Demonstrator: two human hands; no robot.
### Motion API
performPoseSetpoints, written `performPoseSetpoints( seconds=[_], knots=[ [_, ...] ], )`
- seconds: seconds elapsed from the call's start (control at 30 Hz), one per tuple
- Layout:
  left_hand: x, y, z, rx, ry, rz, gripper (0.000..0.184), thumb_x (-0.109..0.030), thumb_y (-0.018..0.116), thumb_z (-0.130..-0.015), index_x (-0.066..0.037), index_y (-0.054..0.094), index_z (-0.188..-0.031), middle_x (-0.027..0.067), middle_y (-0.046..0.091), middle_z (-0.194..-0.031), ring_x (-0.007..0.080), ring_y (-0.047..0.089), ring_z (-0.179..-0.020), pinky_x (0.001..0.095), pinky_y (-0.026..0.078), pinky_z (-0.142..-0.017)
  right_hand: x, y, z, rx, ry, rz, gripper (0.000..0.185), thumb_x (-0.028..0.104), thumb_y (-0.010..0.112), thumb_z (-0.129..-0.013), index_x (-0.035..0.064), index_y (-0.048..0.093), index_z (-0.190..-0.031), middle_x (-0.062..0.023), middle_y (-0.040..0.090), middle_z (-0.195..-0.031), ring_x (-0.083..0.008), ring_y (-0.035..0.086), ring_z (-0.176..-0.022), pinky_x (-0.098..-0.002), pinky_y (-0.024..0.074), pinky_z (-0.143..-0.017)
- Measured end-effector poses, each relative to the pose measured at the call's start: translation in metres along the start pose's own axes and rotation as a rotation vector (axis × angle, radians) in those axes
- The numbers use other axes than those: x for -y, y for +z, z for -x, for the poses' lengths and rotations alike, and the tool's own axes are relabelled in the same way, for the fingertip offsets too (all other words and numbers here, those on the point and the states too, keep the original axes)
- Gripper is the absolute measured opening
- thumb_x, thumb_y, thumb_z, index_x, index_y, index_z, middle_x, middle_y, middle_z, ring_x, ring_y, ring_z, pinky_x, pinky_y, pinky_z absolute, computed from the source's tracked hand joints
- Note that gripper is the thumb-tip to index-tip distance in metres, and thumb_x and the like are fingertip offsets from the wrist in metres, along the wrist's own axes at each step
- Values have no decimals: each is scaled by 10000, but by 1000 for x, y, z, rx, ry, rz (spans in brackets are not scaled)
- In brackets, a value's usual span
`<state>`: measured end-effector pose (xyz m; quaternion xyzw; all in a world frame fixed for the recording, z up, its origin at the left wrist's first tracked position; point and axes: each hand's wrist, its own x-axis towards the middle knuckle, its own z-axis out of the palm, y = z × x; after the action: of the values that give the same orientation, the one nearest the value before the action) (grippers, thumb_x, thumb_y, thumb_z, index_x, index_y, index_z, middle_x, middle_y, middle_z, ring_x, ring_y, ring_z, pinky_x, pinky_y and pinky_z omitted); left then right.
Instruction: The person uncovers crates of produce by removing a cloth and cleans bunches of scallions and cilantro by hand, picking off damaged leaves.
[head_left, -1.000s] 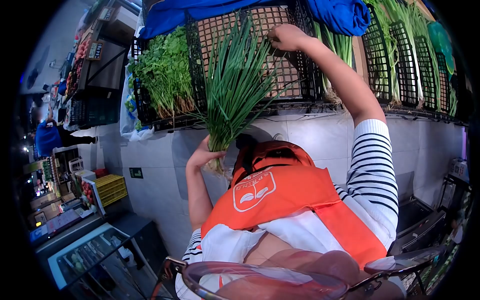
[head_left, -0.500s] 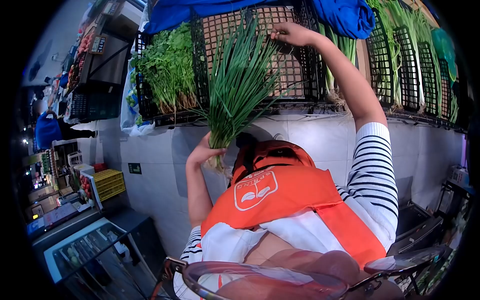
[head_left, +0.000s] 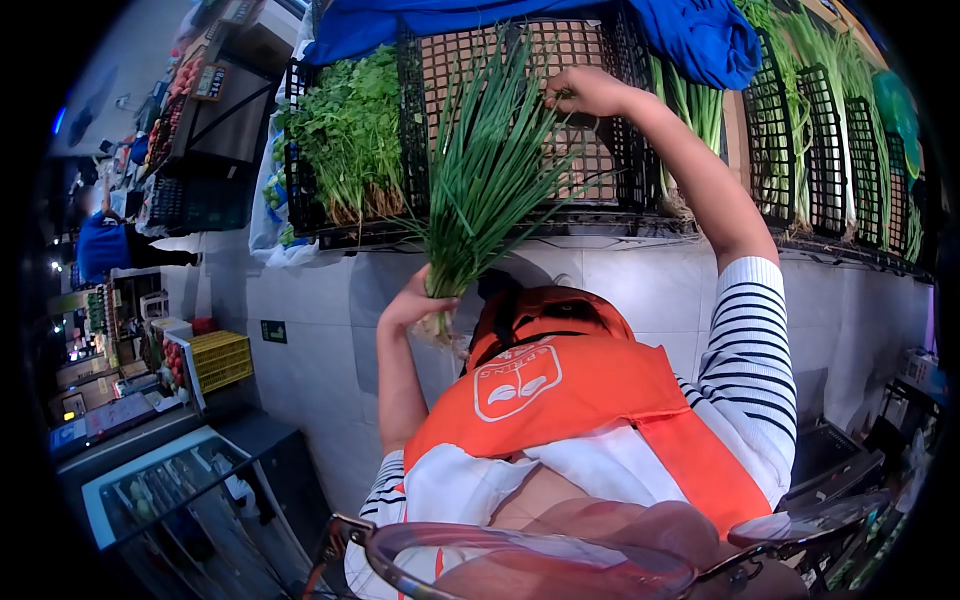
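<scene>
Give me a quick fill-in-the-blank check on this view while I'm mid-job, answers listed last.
The long green stalks are gripped near their root end by the person's ____ hand. The white sleeve on the other arm is patterned with dark ____. The cloth bunched at the top of the picture, by the crates, is coloured ____. The plastic basket on the picture's left side is coloured ____.

Missing words: left; stripes; blue; yellow.
</scene>
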<state>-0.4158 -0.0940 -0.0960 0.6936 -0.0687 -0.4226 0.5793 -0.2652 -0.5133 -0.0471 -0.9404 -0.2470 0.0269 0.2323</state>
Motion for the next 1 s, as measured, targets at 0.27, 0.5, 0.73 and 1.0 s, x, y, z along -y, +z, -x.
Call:
performPoseSetpoints(
  seconds=[0.27,0.5,0.73,1.0],
  knots=[
    [0,1,-1,12,-4,17,602,11,706,-635,-32,437,-1172,28,564,-954,108,541,-839,260,459,-731,16,-6,5,46,56,-6,236,161,627,-724,108,614,-953,-130,616,-903,-316,575,-857,-389,442,-748],
    [-6,4,0,25,1,41,581,23,698,-636,-34,445,-1156,28,574,-906,114,552,-801,261,466,-702,8,4,4,-43,54,17,194,226,589,-744,112,602,-899,-135,608,-806,-311,573,-770,-392,437,-692],
    [-2,2,1,10,-13,35,618,10,712,-632,-29,429,-1181,35,580,-923,114,554,-791,261,467,-705,-4,-25,-1,-501,115,-497,205,250,456,-811,50,482,-775,-21,443,-659,-127,413,-626,-279,369,-604],
    [2,-2,-2,10,12,32,651,0,722,-626,-14,414,-1199,40,578,-954,119,553,-822,268,467,-729,42,-65,-14,-289,-49,-425,183,173,447,-822,36,556,-877,-30,527,-720,-138,496,-638,-310,424,-616]
  ],
)
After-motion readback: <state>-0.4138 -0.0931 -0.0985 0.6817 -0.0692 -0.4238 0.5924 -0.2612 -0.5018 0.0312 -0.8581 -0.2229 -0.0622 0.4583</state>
